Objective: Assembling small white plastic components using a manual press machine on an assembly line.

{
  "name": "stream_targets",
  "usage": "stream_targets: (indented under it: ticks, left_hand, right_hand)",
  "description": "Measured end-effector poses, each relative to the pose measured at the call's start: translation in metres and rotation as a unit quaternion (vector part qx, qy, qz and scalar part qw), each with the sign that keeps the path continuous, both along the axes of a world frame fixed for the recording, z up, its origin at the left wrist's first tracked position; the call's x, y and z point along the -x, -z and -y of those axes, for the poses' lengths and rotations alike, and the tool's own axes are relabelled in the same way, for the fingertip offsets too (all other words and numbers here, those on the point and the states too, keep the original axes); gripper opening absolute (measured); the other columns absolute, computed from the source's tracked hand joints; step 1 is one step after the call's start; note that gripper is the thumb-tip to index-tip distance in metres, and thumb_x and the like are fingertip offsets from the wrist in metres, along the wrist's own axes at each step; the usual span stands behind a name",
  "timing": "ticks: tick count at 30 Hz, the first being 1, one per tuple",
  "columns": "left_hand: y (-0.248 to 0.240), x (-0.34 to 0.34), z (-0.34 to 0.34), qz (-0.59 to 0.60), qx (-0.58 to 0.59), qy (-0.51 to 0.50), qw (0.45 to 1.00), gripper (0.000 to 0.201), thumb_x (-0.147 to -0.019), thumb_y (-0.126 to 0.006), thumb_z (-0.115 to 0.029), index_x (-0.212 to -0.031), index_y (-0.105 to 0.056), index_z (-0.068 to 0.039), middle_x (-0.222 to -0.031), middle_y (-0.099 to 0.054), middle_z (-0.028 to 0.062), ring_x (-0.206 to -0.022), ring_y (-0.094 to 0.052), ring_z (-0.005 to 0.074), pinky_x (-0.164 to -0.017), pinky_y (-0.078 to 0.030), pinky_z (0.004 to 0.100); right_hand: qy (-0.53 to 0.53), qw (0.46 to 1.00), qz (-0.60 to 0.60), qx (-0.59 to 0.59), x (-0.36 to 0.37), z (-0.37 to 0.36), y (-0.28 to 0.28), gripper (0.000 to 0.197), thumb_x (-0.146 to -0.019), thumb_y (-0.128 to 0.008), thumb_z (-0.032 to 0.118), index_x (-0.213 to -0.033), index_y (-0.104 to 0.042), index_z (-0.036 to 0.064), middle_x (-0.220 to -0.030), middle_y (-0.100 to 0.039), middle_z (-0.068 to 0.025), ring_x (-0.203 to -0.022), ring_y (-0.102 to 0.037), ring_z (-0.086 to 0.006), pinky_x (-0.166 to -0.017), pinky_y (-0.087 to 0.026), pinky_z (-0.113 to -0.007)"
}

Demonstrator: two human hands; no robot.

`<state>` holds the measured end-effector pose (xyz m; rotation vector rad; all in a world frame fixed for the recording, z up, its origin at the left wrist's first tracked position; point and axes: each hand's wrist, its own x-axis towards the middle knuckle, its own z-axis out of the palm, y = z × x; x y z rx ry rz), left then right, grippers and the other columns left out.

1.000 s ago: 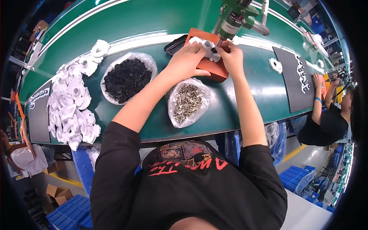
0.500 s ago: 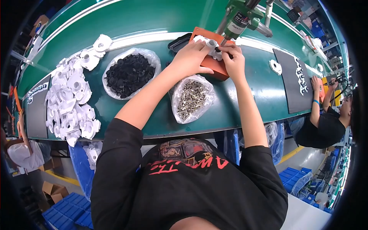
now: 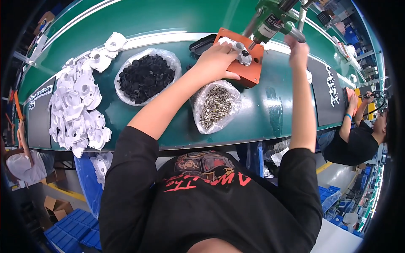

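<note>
Belt [image 3: 126, 17]: one green conveyor, running along the far edge of the bench.
Bench [image 3: 270, 118]: one green top, carrying everything below.
White parts [image 3: 78, 109]: one loose heap at the left, too many to count.
Black parts [image 3: 145, 76]: one open clear bag, full.
Screws [image 3: 216, 107]: one open clear bag, near the left wrist.
Jig [image 3: 249, 69]: one orange block (a single white part [image 3: 239, 50] sits on it).
Driver [image 3: 272, 21]: one green tool, tip just over the part; best kept upright and centred as it comes down.
Left hand [image 3: 215, 61]: curled, fingers pinning the part against the jig.
Right hand [image 3: 297, 48]: closed on the driver's lever; press evenly.
Tray [image 3: 202, 43]: one, black, behind the jig.
</note>
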<state>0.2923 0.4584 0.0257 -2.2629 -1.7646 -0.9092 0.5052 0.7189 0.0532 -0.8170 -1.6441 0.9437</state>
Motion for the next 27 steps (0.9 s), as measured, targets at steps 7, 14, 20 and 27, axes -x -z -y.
stream_targets:
  ticks: [7, 14, 20, 27]
  left_hand:
    - [-0.002, -0.001, 0.001, 0.013, -0.001, -0.001, 1.000, 0.057, -0.061, -0.077, -0.043, -0.102, -0.060, -0.007, -0.105, -0.054, 0.0129, -0.101, -0.052, 0.0309, -0.091, -0.041, 0.0401]
    - [-0.005, -0.002, -0.001, 0.007, 0.008, -0.003, 1.000, 0.058, -0.058, -0.078, -0.044, -0.100, -0.061, -0.008, -0.102, -0.057, 0.0118, -0.099, -0.054, 0.0300, -0.090, -0.043, 0.0391]
    - [-0.002, -0.007, -0.006, -0.003, 0.008, -0.008, 1.000, 0.060, -0.058, -0.078, -0.044, -0.102, -0.060, -0.007, -0.101, -0.057, 0.0117, -0.099, -0.055, 0.0301, -0.089, -0.043, 0.0392]
    - [-0.007, -0.006, -0.001, 0.013, 0.003, 0.002, 1.000, 0.060, -0.059, -0.077, -0.044, -0.102, -0.059, -0.006, -0.100, -0.056, 0.0125, -0.097, -0.054, 0.0310, -0.086, -0.043, 0.0397]
  right_hand:
    - [-0.086, 0.970, -0.181, 0.140, 0.042, -0.035, -0.163, 0.041, -0.093, -0.044, 0.036, -0.096, -0.057, -0.0032, -0.099, -0.061, -0.0179, -0.083, -0.059, -0.0221, -0.079, -0.050, -0.032]
    - [-0.169, 0.956, -0.196, 0.136, 0.072, -0.035, -0.208, 0.044, -0.085, -0.053, 0.051, -0.085, -0.061, 0.0081, -0.069, -0.060, -0.0049, -0.058, -0.056, -0.0166, -0.057, -0.049, -0.028]
    - [-0.214, 0.940, -0.200, 0.175, 0.045, 0.008, -0.257, 0.062, -0.090, -0.027, 0.060, -0.090, -0.062, 0.0085, -0.130, -0.046, -0.0164, -0.131, -0.029, -0.0244, -0.111, -0.011, -0.053]
    - [-0.613, 0.762, 0.193, -0.082, -0.007, 0.147, -0.246, 0.045, -0.089, -0.047, 0.047, -0.085, -0.059, 0.0035, -0.067, -0.054, -0.0092, -0.057, -0.051, -0.0191, -0.072, -0.050, -0.037]
